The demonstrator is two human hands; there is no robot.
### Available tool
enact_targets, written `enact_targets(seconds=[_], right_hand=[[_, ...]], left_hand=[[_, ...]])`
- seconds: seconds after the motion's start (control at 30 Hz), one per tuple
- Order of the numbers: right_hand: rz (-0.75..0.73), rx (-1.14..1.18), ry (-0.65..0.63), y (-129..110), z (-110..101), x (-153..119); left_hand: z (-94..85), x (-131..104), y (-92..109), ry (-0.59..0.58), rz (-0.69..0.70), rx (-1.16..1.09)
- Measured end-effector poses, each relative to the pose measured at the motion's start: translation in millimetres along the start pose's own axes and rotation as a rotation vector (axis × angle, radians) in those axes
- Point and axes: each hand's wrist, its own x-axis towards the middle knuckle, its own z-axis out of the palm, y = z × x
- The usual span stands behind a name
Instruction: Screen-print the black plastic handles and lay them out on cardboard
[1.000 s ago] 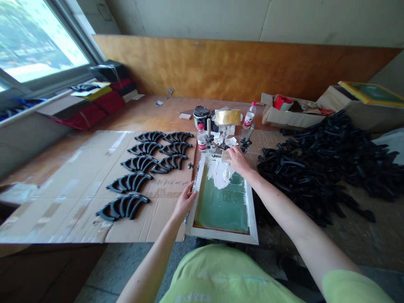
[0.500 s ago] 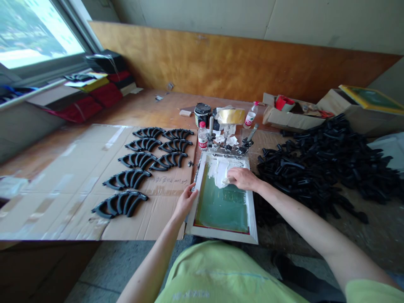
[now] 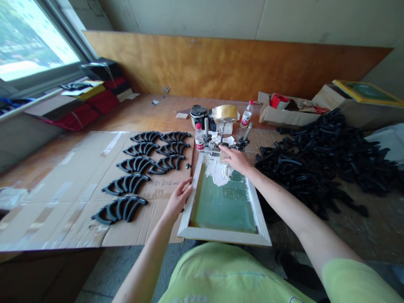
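A screen-printing frame (image 3: 189,214) with a pale wooden border and green mesh (image 3: 221,210) lies in front of me, its near end raised. White ink (image 3: 219,173) is smeared thickly across the far part of the mesh. My left hand (image 3: 180,197) has its fingers curled at the frame's left side. At the far end, by the metal hinge clamps (image 3: 214,147), my right hand (image 3: 237,160) has thumb and fingers around a small beige squeegee (image 3: 224,157). Part of the squeegee is hidden by the fingers.
Black curved handles (image 3: 124,185) lie in fanned rows on cardboard (image 3: 75,181) at left. A heap of similar black parts (image 3: 315,160) covers the right side. Bottles (image 3: 199,139), a dark tub (image 3: 198,115), a tape roll (image 3: 225,112) and an open carton (image 3: 284,115) stand behind.
My right hand has moved away from me with the squeegee, from the inked mesh to the hinge end. The frame's near end has risen, and my left hand has shifted slightly left.
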Motion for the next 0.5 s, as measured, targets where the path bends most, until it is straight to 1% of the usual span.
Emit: enact_targets(seconds=[0.07,0.1,0.17,0.2,0.23,0.27,0.3,0.33,0.37,0.4,0.43,0.47,0.5], right_hand=[[0.105,-0.02,0.112,23.0,-15.5,9.2],[0.166,-0.019,0.187,37.4,-22.0,6.6],[0.332,-0.008,0.307,65.6,-27.1,-10.7],[0.419,-0.003,0.323,76.5,-24.1,-23.0],[0.481,0.008,0.298,83.5,-17.2,-36.2],[0.494,0.028,0.23,86.1,-6.9,-49.0],[0.449,0.054,0.135,84.1,5.6,-60.6],[0.358,0.079,0.031,77.7,19.0,-70.5],[0.247,0.082,-0.061,67.6,31.5,-78.4],[0.16,0.057,-0.125,54.7,42.1,-84.5],[0.103,0.021,-0.16,39.5,49.9,-89.3],[0.083,-0.023,-0.161,23.0,54.9,-93.5],[0.09,-0.059,-0.132,5.5,57.5,-97.6]], left_hand=[[1.1,-3.5,27.3,0.014,0.077,0.014],[3.4,-3.1,41.3,0.021,0.132,-0.003],[10.9,3.1,68.3,0.019,0.254,-0.095],[15.7,8.5,80.3,0.014,0.301,-0.159],[20.6,15.0,90.5,0.012,0.327,-0.223],[25.4,21.7,98.0,0.013,0.332,-0.274],[29.9,27.8,102.3,0.028,0.323,-0.308],[34.2,32.5,102.4,0.057,0.308,-0.331],[38.4,35.2,98.0,0.102,0.298,-0.356],[42.9,35.5,88.9,0.139,0.284,-0.376],[47.6,33.4,75.3,0.146,0.248,-0.38],[52.6,29.2,58.1,0.116,0.18,-0.366],[57.6,23.4,38.6,0.052,0.084,-0.34]])
